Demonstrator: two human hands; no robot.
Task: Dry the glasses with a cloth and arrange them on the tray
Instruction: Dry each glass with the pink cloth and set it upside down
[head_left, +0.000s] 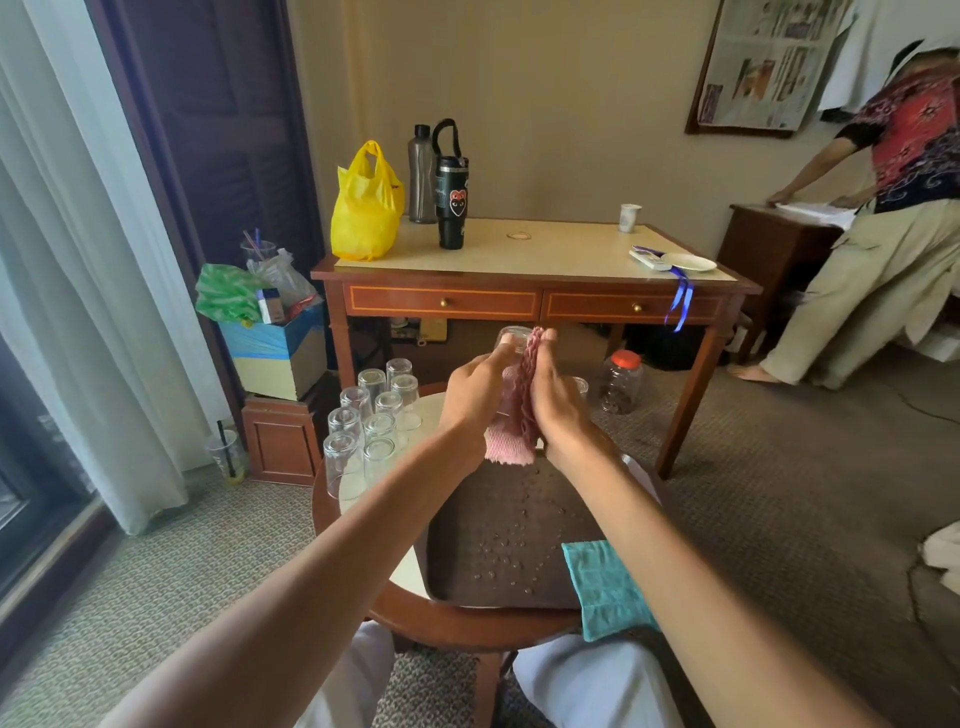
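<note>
One glass (511, 338) gripped by L hand (475, 395), wiped w/ pink cloth (519, 410) clutched in R hand (558, 405). No glasses seen on wet tray (498, 540); inverted glasses (369, 421) beside it. Task judged early-stage.

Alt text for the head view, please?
The left hand grips a glass while the right hand holds a pink cloth against it, above a brown tray beaded with water. Inverted glasses stand clustered on the round table left of the tray.

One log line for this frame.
phase: drying | left hand: holds glass | right hand: grips pink cloth on glass | tray: droplets | other glasses: inverted beside tray
</note>
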